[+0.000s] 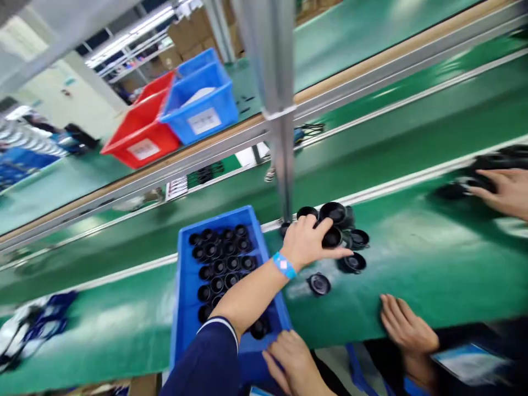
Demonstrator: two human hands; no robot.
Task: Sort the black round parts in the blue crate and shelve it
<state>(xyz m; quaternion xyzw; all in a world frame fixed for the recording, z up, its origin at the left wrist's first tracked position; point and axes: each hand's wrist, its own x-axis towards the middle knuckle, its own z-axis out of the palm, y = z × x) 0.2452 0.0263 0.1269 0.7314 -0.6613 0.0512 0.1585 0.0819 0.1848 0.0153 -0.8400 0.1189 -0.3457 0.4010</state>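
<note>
Left hand: arm extended over the blue tray, fingers curled and clamped on one black cup part within the cluster of black parts on the green belt, at 12 o'clock from the wearer; one loose part lies just beside, at 6 o'clock of the hand. Right hand: resting at the tray's near edge; grip state cannot be determined, fingers partly cut off. Other hands at 3 o'clock are blurred.
</note>
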